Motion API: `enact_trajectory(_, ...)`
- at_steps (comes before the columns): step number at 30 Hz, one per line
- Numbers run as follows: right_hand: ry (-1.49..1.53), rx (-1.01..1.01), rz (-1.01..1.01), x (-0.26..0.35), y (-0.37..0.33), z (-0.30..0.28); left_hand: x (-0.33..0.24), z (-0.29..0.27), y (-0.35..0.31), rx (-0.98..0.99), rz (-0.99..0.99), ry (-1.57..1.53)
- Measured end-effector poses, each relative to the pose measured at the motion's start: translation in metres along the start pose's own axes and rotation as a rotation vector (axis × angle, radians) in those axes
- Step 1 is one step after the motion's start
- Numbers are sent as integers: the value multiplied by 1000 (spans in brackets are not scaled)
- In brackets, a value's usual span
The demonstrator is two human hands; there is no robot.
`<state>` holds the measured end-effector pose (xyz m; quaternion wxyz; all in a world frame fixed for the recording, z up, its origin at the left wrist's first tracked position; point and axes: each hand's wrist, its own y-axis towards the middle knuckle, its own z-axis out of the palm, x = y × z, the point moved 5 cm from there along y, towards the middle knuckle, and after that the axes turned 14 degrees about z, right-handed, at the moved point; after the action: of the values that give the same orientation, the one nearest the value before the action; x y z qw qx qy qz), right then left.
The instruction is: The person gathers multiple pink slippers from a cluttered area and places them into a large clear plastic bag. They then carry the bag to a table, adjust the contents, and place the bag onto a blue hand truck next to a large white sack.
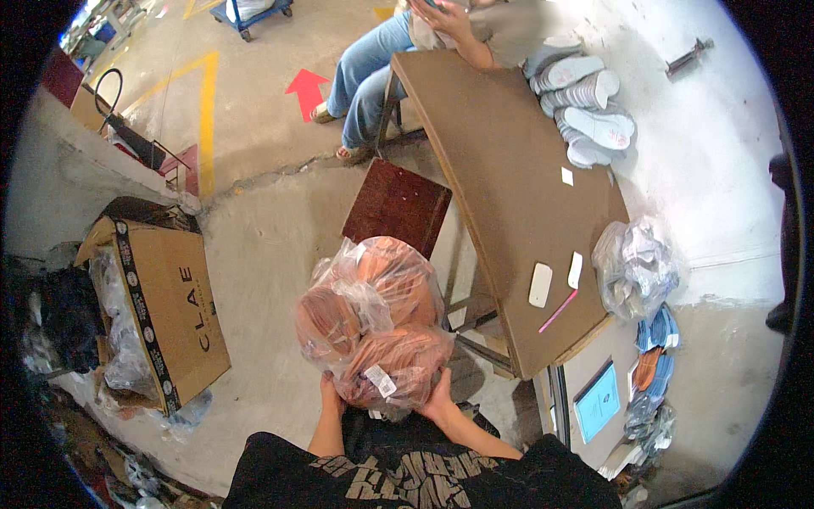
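Note:
In front of my body I hold a large clear plastic bag (386,288) stuffed with several stacks of flat orange-brown pieces that look like shoe soles. A white label (381,381) is on the side of the bag nearest me. My left hand (331,395) grips its lower left edge, and my right hand (438,397) grips the lower right. The bag partly hides the fingers of both hands. Just beyond the bag stands a dark red-brown stool (397,206), its near part covered by the bag.
At right is a brown table (475,161) bearing grey soles (593,119), a bag of grey pieces (638,267), white cards (540,284) and a pink pen (557,311). A blue booklet (599,401) lies nearer. An open cardboard box (182,318) is at left. Another person (373,68) sits beyond the table.

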<state>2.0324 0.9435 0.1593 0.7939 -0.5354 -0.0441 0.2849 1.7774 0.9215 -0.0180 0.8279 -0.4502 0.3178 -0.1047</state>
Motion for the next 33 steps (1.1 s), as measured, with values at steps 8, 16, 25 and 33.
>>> enact_trajectory(8, -56, 71, -51, -27, -53, 79, -6, 12, -22, 22, 223, 262)
enact_trajectory(16, -136, 158, -2, -47, -60, 137, 30, 31, -27, 131, -64, 4)
enact_trajectory(25, -374, 167, 32, -45, -86, 117, 46, 40, -26, 64, 65, -157)
enact_trajectory(33, -747, 468, -17, -35, -72, 73, 65, 32, -26, -48, 237, -229)
